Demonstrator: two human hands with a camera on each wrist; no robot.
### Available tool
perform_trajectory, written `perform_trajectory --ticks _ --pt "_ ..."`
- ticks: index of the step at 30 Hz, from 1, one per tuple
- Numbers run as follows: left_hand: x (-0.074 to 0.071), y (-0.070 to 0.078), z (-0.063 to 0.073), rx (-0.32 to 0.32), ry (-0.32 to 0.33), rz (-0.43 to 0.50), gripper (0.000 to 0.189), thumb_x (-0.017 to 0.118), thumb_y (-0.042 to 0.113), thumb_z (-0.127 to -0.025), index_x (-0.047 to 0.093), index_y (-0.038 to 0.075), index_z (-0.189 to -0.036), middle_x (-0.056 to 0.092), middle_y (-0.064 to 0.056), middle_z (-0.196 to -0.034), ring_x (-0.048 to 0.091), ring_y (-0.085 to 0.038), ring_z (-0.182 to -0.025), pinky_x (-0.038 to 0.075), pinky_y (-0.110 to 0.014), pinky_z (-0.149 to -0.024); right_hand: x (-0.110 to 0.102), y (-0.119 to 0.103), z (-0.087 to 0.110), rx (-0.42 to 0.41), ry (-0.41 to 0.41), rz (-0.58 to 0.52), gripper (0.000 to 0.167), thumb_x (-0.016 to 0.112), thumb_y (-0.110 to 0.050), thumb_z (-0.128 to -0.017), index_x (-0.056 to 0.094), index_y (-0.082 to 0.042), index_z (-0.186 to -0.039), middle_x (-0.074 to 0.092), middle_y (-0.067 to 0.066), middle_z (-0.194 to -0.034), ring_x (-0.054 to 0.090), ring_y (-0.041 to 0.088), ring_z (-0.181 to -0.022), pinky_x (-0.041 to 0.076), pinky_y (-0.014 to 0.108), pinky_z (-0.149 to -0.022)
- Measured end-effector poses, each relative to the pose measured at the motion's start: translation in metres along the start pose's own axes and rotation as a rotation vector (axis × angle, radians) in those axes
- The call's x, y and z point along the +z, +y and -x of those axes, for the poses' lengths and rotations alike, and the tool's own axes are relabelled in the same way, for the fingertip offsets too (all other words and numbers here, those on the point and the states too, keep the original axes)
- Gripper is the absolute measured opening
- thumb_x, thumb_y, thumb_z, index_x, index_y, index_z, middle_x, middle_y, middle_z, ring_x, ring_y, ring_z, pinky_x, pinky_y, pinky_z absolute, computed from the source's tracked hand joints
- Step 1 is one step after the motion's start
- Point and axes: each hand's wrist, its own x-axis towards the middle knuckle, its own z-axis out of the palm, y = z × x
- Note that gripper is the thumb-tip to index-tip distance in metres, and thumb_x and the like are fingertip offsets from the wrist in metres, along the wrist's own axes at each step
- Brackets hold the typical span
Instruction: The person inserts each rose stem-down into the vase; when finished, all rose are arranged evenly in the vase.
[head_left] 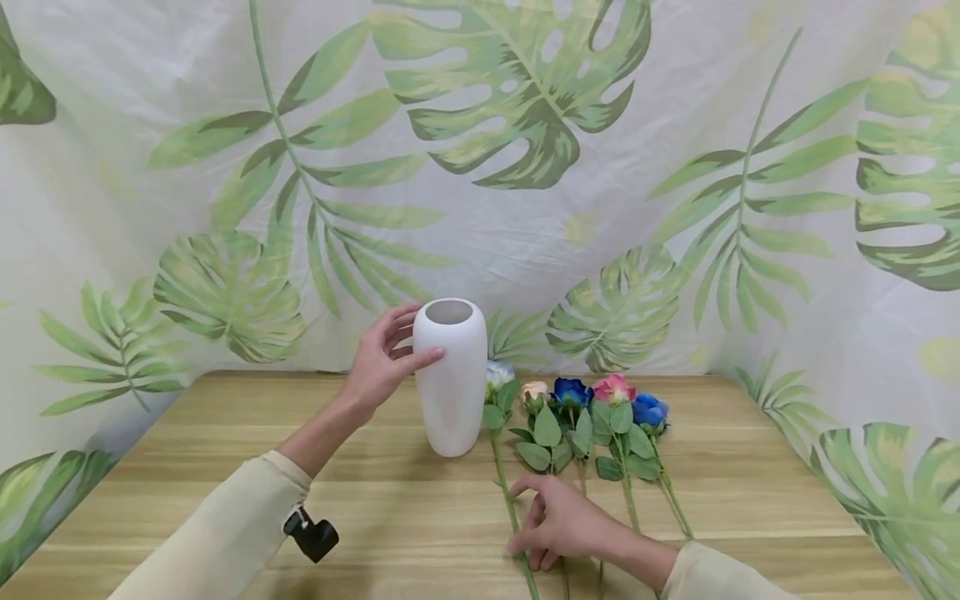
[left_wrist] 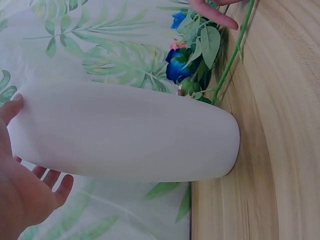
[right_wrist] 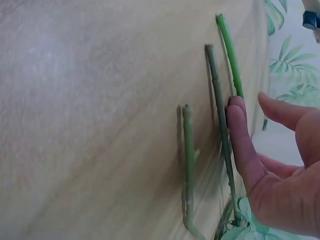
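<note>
A tall white vase [head_left: 451,383] stands upright on the table, and my left hand [head_left: 382,358] grips it just below the rim, thumb on the near side and fingers behind. In the left wrist view the vase [left_wrist: 130,132] lies sideways across the picture. My right hand [head_left: 562,521] is low over the flower stems, its thumb and fingers apart beside the green stem [head_left: 507,492] of a white-blue artificial flower [head_left: 498,377]. In the right wrist view, fingertips [right_wrist: 236,112] overlap the bright green stem [right_wrist: 230,55].
To the right of the vase lie more artificial flowers: a peach one [head_left: 534,392], a dark blue one [head_left: 572,392], a pink one [head_left: 613,388] and a blue one [head_left: 649,410]. Their stems point toward the near edge. A leaf-printed cloth [head_left: 510,242] hangs behind the wooden table [head_left: 375,517].
</note>
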Motion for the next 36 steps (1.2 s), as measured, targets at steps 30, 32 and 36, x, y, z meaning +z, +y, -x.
perform_trajectory --ticks 30,32,36 --pt "0.001 0.002 -0.003 0.016 0.0 -0.02 0.063 0.079 0.0 -0.087 0.05 -0.003 -0.143 0.059 -0.023 -0.14 0.059 -0.035 -0.126 0.051 -0.043 -0.103 0.011 -0.046 0.025 0.114 0.086 -0.128 0.085 0.068 0.017 -0.085 0.029 0.002 -0.16 0.061 0.015 -0.085 0.064 0.021 -0.06 0.059 0.032 -0.049" --pt "0.001 0.002 -0.003 0.017 0.0 -0.022 0.063 0.079 0.0 -0.087 0.05 -0.003 -0.143 0.059 -0.023 -0.14 0.059 -0.035 -0.126 0.052 -0.042 -0.103 0.01 -0.046 0.026 0.118 0.068 -0.149 0.082 0.068 0.017 -0.086 0.031 0.004 -0.158 0.058 0.014 -0.085 0.065 0.022 -0.061 0.06 0.033 -0.051" --pt "0.001 0.003 -0.004 0.018 -0.001 -0.021 0.063 0.079 -0.001 -0.086 0.051 -0.003 -0.143 0.059 -0.022 -0.14 0.06 -0.034 -0.125 0.053 -0.036 -0.1 0.008 -0.045 0.025 0.11 0.055 -0.187 0.077 0.066 0.019 -0.086 0.037 0.0 -0.155 0.056 0.013 -0.09 0.063 0.023 -0.061 0.06 0.033 -0.05"
